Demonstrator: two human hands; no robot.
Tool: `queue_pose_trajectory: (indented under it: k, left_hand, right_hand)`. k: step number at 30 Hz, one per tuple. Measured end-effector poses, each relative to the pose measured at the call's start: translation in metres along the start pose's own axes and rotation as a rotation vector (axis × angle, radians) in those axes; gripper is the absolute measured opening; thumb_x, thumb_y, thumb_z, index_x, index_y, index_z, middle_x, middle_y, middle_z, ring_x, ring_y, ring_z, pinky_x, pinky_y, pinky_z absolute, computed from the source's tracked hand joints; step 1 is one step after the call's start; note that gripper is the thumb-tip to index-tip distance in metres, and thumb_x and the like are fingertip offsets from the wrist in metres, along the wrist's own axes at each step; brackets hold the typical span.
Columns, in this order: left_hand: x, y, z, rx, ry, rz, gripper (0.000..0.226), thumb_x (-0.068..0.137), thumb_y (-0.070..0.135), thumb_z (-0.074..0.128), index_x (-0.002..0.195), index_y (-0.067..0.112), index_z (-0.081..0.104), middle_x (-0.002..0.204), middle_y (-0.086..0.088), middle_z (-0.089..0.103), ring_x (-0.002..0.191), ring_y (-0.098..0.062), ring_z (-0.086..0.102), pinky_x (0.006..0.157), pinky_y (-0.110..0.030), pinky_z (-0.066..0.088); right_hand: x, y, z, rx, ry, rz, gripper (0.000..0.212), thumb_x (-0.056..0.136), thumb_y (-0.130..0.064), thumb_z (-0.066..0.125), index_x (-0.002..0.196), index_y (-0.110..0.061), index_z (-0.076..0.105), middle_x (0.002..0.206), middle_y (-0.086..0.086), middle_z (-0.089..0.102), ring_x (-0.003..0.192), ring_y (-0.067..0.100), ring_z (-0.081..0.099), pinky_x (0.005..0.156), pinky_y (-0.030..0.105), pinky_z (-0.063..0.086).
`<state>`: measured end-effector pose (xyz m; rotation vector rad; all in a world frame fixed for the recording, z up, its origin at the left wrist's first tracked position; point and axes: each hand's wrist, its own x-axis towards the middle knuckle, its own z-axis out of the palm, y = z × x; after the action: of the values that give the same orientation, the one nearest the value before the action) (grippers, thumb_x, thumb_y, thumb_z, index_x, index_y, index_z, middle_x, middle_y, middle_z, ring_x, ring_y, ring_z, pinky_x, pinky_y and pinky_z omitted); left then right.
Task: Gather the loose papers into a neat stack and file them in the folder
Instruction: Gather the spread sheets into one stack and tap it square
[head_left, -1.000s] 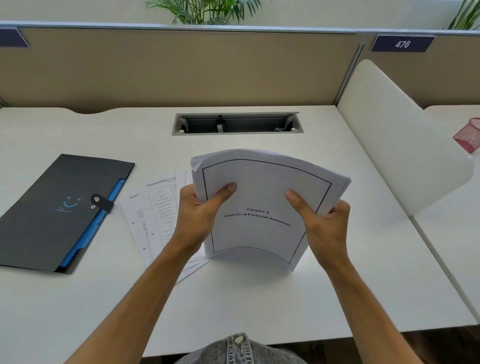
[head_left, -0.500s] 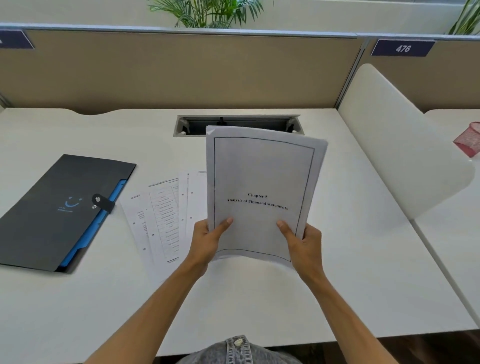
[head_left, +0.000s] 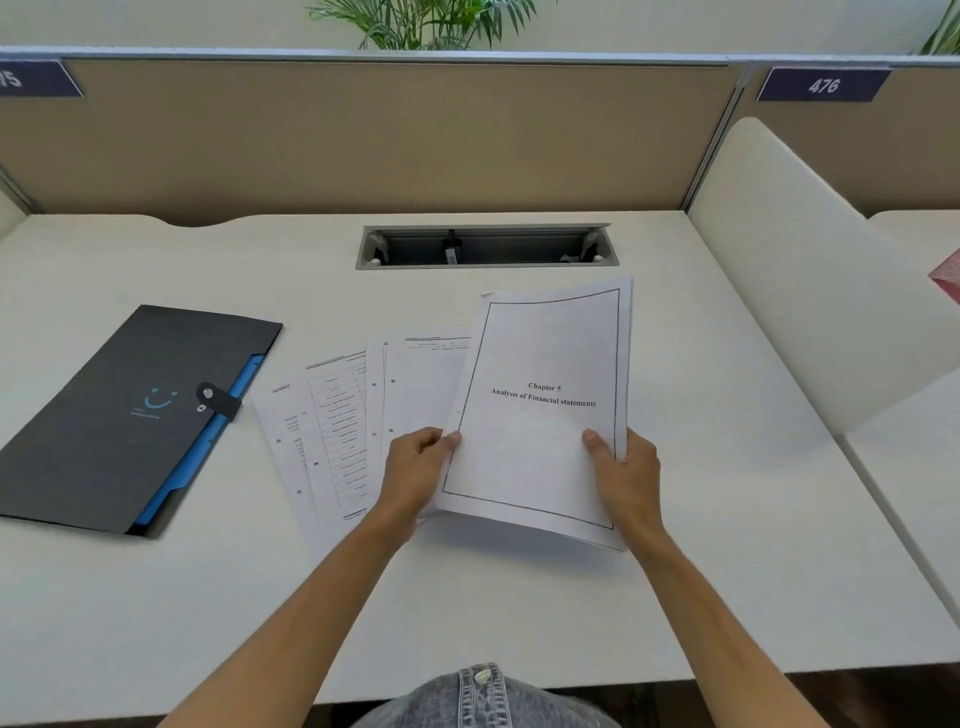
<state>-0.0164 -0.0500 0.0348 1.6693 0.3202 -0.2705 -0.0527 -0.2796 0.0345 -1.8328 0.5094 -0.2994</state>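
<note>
A stack of white papers (head_left: 540, 415), its top sheet framed in black and titled "Chapter 5", lies low over the desk's middle. My left hand (head_left: 415, 470) grips its lower left edge and my right hand (head_left: 626, 475) grips its lower right edge. Several loose printed sheets (head_left: 332, 431) lie fanned on the desk just left of the stack, partly under it and under my left hand. A black folder (head_left: 109, 410) with a blue inner pocket and a snap strap lies shut at the left.
The white desk (head_left: 519, 613) has a cable slot (head_left: 487, 247) at the back centre. A tan partition rises behind it. A white curved divider (head_left: 810, 270) bounds the right side, with a pink mesh cup (head_left: 948, 275) beyond it.
The stack stood upright with its sheets bowed, then straightened; now it has tipped forward and down, nearly flat on the desk. Both hands slid from its middle to its lower edges.
</note>
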Motion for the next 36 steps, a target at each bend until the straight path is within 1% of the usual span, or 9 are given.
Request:
queue_pose_trajectory:
  k: [4,7,11,15,18,24,29,31,36]
  left_hand:
    - [0.007,0.0,-0.017,0.016,0.157,0.011,0.014,0.092,0.022,0.062,0.084,0.016,0.072,0.078,-0.005,0.072,0.06,-0.014,0.062,0.058,-0.028,0.046]
    - [0.016,-0.004,-0.033,0.193,0.332,0.035,0.012,0.09,0.027,0.063,0.088,0.017,0.07,0.084,-0.002,0.071,0.077,-0.023,0.066,0.068,-0.032,0.047]
    - [0.024,-0.014,-0.046,0.703,0.46,0.025,0.054,0.085,0.048,0.063,0.125,0.013,0.058,0.122,-0.008,0.06,0.114,-0.031,0.056,0.095,-0.045,0.042]
    - [0.025,-0.019,-0.045,0.954,0.507,0.032,0.076,0.077,0.068,0.061,0.124,0.008,0.057,0.126,-0.013,0.052,0.119,-0.032,0.046,0.096,-0.048,0.034]
    - [0.028,-0.019,-0.039,0.954,0.498,0.057,0.069,0.073,0.065,0.068,0.112,0.01,0.059,0.12,-0.012,0.053,0.115,-0.032,0.046,0.093,-0.046,0.034]
    - [0.032,-0.018,-0.034,0.777,0.457,0.064,0.036,0.074,0.036,0.076,0.1,0.016,0.061,0.115,-0.007,0.058,0.115,-0.029,0.046,0.093,-0.043,0.03]
    - [0.032,-0.015,-0.029,0.843,0.511,0.015,0.071,0.077,0.06,0.067,0.125,0.01,0.054,0.128,-0.011,0.053,0.122,-0.032,0.043,0.098,-0.047,0.029]
    - [0.032,-0.013,-0.027,0.91,0.505,-0.007,0.083,0.072,0.071,0.063,0.125,0.009,0.053,0.128,-0.013,0.051,0.121,-0.032,0.041,0.096,-0.046,0.03]
    - [0.035,-0.012,-0.024,0.923,0.447,-0.001,0.073,0.066,0.063,0.075,0.115,0.013,0.055,0.125,-0.01,0.048,0.119,-0.03,0.039,0.094,-0.044,0.031]
  right_hand:
    - [0.009,0.005,-0.014,-0.013,-0.018,0.065,0.007,0.094,-0.02,0.063,0.089,-0.021,0.069,0.082,-0.009,0.071,0.078,0.013,0.068,0.068,0.027,0.051]
    - [0.015,0.009,-0.022,-0.027,-0.033,0.099,0.008,0.093,-0.021,0.064,0.088,-0.019,0.07,0.084,-0.004,0.073,0.082,0.022,0.069,0.075,0.035,0.055]
    - [0.019,0.012,-0.029,-0.028,-0.018,0.136,0.01,0.093,-0.022,0.065,0.091,-0.014,0.071,0.089,0.002,0.074,0.088,0.028,0.07,0.08,0.04,0.057]
    - [0.017,0.012,-0.029,-0.031,-0.012,0.154,0.01,0.093,-0.023,0.065,0.091,-0.014,0.071,0.09,0.003,0.074,0.089,0.029,0.07,0.082,0.042,0.057]
    - [0.016,0.011,-0.028,-0.025,-0.012,0.146,0.008,0.093,-0.023,0.065,0.09,-0.018,0.07,0.088,0.0,0.074,0.089,0.028,0.07,0.083,0.041,0.056]
    - [0.016,0.007,-0.03,0.008,-0.02,0.129,0.009,0.093,-0.023,0.065,0.086,-0.022,0.069,0.088,-0.003,0.074,0.089,0.026,0.071,0.084,0.044,0.057]
    - [0.018,0.007,-0.035,0.031,-0.016,0.117,0.006,0.093,-0.024,0.065,0.089,-0.024,0.07,0.092,-0.004,0.075,0.091,0.024,0.071,0.088,0.046,0.057]
    - [0.018,0.008,-0.035,0.037,-0.016,0.116,0.007,0.092,-0.024,0.065,0.088,-0.024,0.07,0.091,-0.004,0.076,0.09,0.025,0.071,0.087,0.047,0.057]
    - [0.018,0.01,-0.034,0.06,-0.02,0.123,0.007,0.092,-0.026,0.066,0.093,-0.022,0.072,0.092,-0.005,0.076,0.089,0.021,0.072,0.088,0.047,0.057]
